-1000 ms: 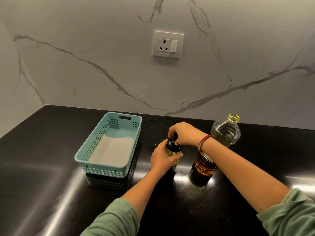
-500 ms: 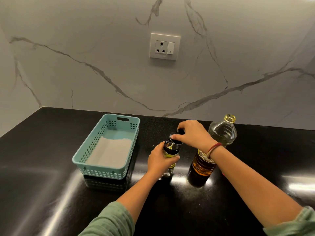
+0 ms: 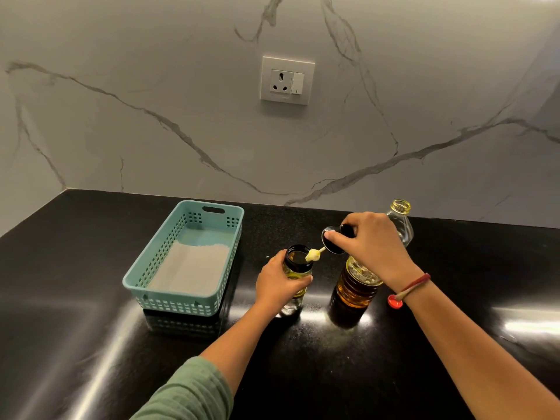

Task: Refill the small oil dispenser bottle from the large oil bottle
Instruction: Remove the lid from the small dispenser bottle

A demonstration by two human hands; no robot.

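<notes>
The small oil dispenser bottle [image 3: 296, 275] stands on the black counter, its dark neck uncapped, with my left hand [image 3: 277, 284] wrapped around its body. My right hand [image 3: 371, 242] holds the dispenser's black cap [image 3: 331, 244] just right of and above the neck; a thin stem with a pale yellow tip hangs from the cap over the opening. The large oil bottle [image 3: 354, 286] stands right of the dispenser, partly behind my right wrist, with amber oil in its lower part and its neck uncapped. A red cap [image 3: 395, 302] lies on the counter beside it.
A teal plastic basket [image 3: 151, 275] with a white paper lining sits left of the dispenser. The marble wall with a socket [image 3: 287, 80] rises behind the black counter [image 3: 75, 298].
My right hand has lifted the black cap off the dispenser and drawn it up and to the right, pulling the stem out. My left hand has kept its grip on the bottle.
</notes>
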